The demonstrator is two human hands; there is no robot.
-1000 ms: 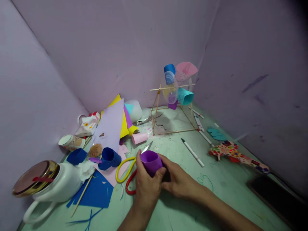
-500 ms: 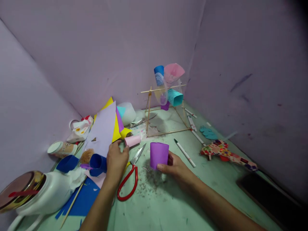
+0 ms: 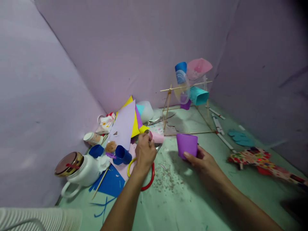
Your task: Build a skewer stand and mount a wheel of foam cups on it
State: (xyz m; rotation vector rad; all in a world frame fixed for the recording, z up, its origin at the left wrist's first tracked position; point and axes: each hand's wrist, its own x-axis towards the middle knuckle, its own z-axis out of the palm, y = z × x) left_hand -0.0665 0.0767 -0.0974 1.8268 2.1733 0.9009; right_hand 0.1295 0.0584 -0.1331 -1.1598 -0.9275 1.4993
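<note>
Pale purple walls enclose a light green tabletop (image 3: 168, 205) scattered with paper craft materials. At far left, a ribbed white object (image 3: 43, 219) fills the lower corner, below a tilted white mug (image 3: 85, 173) with a gold-rimmed lid (image 3: 68, 163) at its mouth. Behind the mug, a printed cup (image 3: 93, 139) lies on its side near a red-and-white packet (image 3: 106, 123). A thin wooden stick (image 3: 100, 183) rests on blue paper (image 3: 112, 183), and a dark blue paper cup (image 3: 123, 154) sits before a lilac sheet (image 3: 123, 123) that leans over yellow paper (image 3: 135, 128). Nearer the center, the person's left hand (image 3: 145, 152) reaches over red-and-yellow-handled scissors (image 3: 152, 178), its fingers curled at the left end of a pink paper roll (image 3: 157, 138); whether they grasp it cannot be told. Beyond stands a wooden stick frame (image 3: 190, 132), its crossbar carrying clear plastic discs with blue (image 3: 181, 72), pink (image 3: 199, 68), teal (image 3: 199, 96) and purple (image 3: 185, 104) paper cups attached. In front of the frame, the right hand (image 3: 204, 160) pinches a purple paper cup (image 3: 187, 146) between thumb and fingers, holding it upright above the tabletop. White markers (image 3: 218, 124), a teal cutout (image 3: 240, 138) and a floral-patterned piece (image 3: 252, 157) lie at right.
</note>
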